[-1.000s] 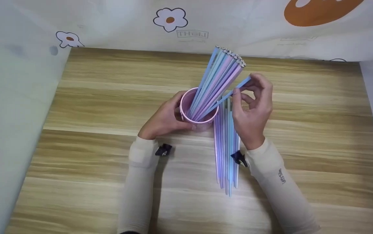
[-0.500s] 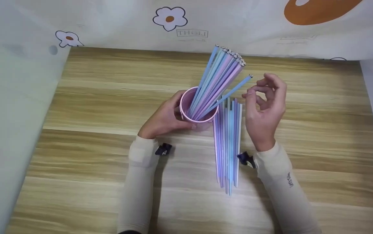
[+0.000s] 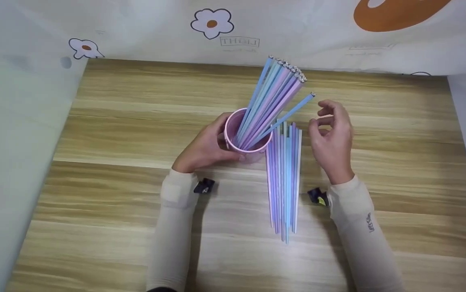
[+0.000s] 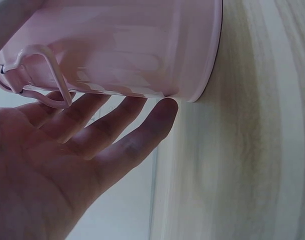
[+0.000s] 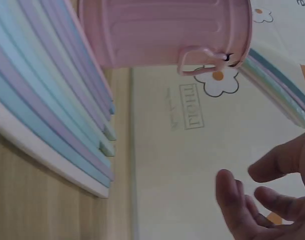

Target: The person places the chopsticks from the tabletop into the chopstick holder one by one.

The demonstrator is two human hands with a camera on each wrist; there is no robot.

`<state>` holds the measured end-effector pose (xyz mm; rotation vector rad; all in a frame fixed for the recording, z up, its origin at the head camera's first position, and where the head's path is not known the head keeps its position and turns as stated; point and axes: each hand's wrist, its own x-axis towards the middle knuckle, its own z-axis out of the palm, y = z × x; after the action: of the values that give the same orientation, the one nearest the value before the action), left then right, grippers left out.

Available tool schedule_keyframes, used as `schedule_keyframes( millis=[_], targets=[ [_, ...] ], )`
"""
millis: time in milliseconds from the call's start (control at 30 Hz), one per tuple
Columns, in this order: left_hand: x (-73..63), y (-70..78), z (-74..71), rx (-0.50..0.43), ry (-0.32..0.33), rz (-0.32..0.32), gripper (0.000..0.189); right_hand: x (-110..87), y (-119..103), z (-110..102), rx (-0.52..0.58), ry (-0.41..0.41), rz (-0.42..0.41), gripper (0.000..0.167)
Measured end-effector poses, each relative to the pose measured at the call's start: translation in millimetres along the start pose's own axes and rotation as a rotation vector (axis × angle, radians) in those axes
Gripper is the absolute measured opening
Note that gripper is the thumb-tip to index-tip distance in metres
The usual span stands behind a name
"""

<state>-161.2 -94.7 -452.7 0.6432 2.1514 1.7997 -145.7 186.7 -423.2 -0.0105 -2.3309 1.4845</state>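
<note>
My left hand [image 3: 204, 148] grips a small pink bucket [image 4: 117, 45] standing on the table, thumb on the near side and fingers along the other. The bucket has a wire loop on its side. A thick bunch of pastel pencils [image 3: 271, 97] leans out of it toward the back right. One blue pencil [image 3: 294, 111] leans lower, apart from the bunch, over the bucket's right rim. My right hand [image 3: 332, 140] hovers right of that pencil with fingers loosely bent, and the right wrist view shows nothing between thumb and fingertips.
Several more pastel pencils [image 3: 285, 182] lie side by side on the wooden table [image 3: 115, 202], just right of the bucket and pointing toward the person. A pale sheet with printed flowers [image 3: 212, 24] rises behind the table's far edge.
My right hand has let go of the blue pencil, now leaning in the bucket, then moved right and a little toward the person. The left hand and bucket have stayed in place.
</note>
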Motion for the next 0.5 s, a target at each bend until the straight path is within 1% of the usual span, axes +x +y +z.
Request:
schedule_keyframes(
  millis=[100,200,300,400,500],
  targets=[
    [0.0,-0.5,-0.1,0.01,0.0,0.002,0.097,1.1,5.8,1.0,-0.056,-0.042,0.015,0.03],
    [0.3,0.1,0.2,0.016,0.0,0.0,0.097,2.1,11.4,1.9,-0.074,-0.044,0.012,0.03],
    [0.4,1.4,0.3,0.027,0.003,-0.004,0.097,2.8,16.0,2.1,-0.104,-0.068,0.038,0.031],
    [0.2,1.6,0.0,0.055,0.009,0.0,0.097,3.1,20.2,2.2,-0.143,-0.131,0.085,0.035],
    [0.2,1.3,-0.6,0.077,0.012,0.012,0.097,2.7,23.5,2.8,-0.185,-0.224,0.13,0.038]
  ],
)
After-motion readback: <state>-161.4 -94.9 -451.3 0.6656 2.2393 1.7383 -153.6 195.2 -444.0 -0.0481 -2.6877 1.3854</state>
